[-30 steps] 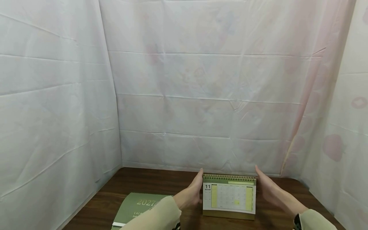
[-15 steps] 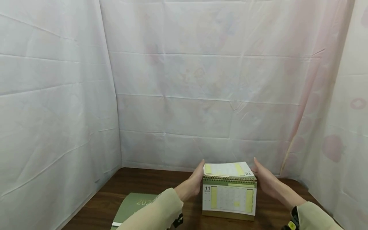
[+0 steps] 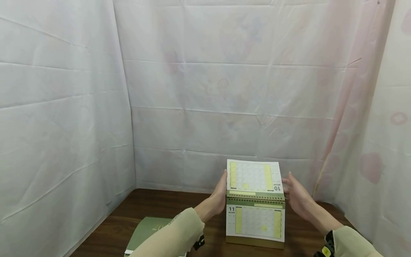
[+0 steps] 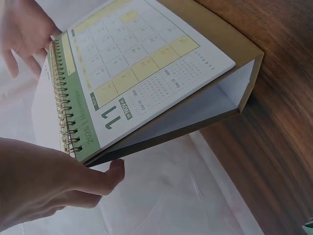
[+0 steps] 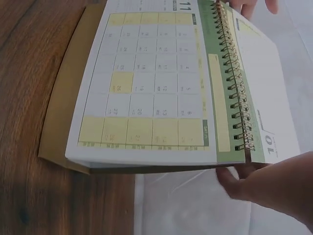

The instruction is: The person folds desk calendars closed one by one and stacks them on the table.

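A green spiral-bound desk calendar stands on the table in the head view, its November page facing me. Above the rings, a raised leaf shows the October page upside down. My left hand is at the leaf's left edge, with its fingers partly hidden behind. At the right edge, my right hand reaches its fingers behind the leaf. In the left wrist view, fingers lie behind the calendar near the rings. The right wrist view shows fingers just beyond the calendar's ringed corner.
A green calendar with 2027 on its cover lies at the front left, partly covered by my left sleeve. The dark wooden table ends at a pale cloth backdrop, with cloth walls on both sides.
The October leaf has risen from behind the calendar and now stands above the rings. Both hands have moved slightly up with it. The calendar's base has stayed in place.
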Available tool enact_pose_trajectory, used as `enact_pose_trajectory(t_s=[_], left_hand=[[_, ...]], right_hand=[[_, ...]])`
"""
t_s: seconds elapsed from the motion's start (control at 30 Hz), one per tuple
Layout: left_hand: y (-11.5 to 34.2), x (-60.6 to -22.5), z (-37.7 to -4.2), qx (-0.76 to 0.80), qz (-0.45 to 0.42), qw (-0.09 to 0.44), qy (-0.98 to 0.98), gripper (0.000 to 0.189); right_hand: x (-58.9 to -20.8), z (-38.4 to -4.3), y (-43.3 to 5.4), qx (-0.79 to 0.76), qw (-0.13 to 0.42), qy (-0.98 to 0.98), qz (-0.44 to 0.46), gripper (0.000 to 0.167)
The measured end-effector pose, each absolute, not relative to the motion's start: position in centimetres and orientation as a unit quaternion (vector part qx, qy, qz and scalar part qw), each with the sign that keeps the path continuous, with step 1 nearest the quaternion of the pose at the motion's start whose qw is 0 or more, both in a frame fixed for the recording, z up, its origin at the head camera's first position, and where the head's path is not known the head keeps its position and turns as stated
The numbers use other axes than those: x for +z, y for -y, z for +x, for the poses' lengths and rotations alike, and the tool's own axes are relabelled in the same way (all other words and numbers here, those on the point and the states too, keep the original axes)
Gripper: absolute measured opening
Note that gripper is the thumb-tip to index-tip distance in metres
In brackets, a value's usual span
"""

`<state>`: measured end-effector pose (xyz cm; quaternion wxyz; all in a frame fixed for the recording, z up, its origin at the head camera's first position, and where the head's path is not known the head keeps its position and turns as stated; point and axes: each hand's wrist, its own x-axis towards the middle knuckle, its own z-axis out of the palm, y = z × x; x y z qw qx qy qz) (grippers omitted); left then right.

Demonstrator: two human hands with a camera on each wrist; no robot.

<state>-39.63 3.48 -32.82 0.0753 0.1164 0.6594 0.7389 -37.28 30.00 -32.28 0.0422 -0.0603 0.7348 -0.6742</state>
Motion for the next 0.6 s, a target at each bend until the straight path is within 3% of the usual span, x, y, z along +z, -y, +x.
enact_pose_trajectory(t_s=[0.3, 0.6], left_hand=[[-3.33, -33.42, -39.97, 0.763, 0.12, 0.081, -0.63, 0.101], [-2.8, -33.27, -39.94, 0.771, 0.153, 0.113, -0.608, 0.088]], right_hand=[[-32.14, -37.13, -29.97, -0.744, 0.042, -0.661, -0.095, 0.094], [-32.04, -36.96, -30.52, -0.781, 0.061, -0.605, -0.143, 0.086]])
